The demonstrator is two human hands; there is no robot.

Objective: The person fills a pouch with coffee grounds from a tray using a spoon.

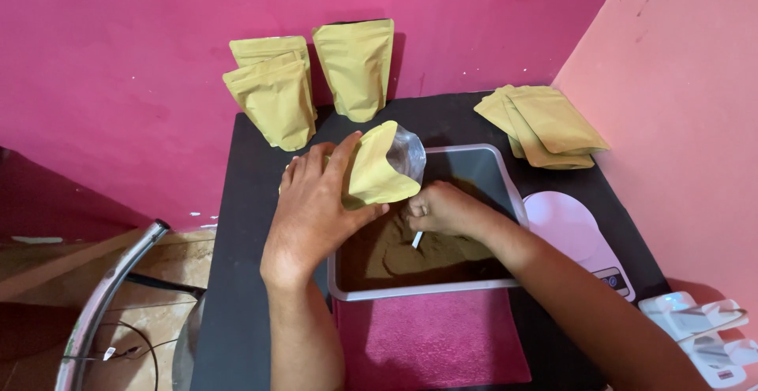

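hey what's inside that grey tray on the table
The grey tray holds brown powder. The right hand dips a small white scoop into it. The left hand and its open pouch hide the tray's far-left corner.

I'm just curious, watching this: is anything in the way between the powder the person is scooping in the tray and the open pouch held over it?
Nothing visible is. The left hand holds the open pouch tilted right above the tray, its mouth facing the right hand, which holds a small white scoop in the brown powder just below.
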